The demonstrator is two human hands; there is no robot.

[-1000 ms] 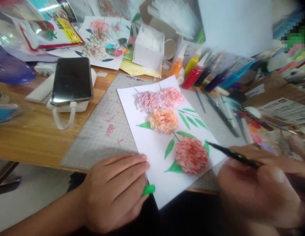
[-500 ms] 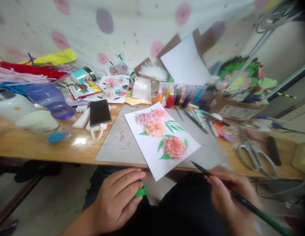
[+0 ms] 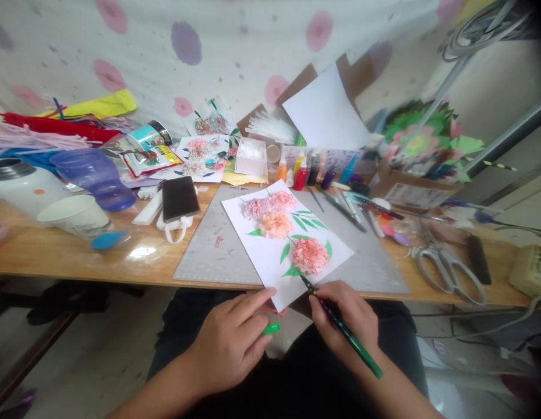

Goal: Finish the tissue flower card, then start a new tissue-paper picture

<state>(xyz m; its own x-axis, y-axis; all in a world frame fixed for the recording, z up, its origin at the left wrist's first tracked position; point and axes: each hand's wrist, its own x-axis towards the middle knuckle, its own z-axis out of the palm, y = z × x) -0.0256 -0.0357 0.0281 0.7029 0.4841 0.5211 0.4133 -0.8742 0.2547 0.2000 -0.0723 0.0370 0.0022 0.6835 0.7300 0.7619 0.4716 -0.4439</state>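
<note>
In my right hand (image 3: 346, 311) is a dark brush pen (image 3: 340, 326) with coloured dots and a green rear end. Its tip meets the sheet at the green leaf below the coral flower (image 3: 311, 256). My left hand (image 3: 230, 334) is closed round a small green piece, apparently a pen cap (image 3: 271, 329), mostly hidden by the fingers. The left index fingertip rests at the lower edge of the white paper (image 3: 261, 259). Ruffled pink, lilac and peach flowers (image 3: 274, 224) and painted green leaves (image 3: 309, 221) are on that sheet, whose near corner overhangs the table edge.
Under the paper lies a grey cutting mat (image 3: 204, 256). Paint bottles (image 3: 300, 176) stand behind it. To the left are a phone (image 3: 180, 198) and a paper cup (image 3: 73, 212); scissors (image 3: 447, 270) lie at the right. A cardboard box (image 3: 410, 189) holds craft flowers.
My right hand has moved left with the brush pen, bringing its tip onto the sheet by the coral flower. My left hand has shifted slightly right, to the paper's lower edge.
</note>
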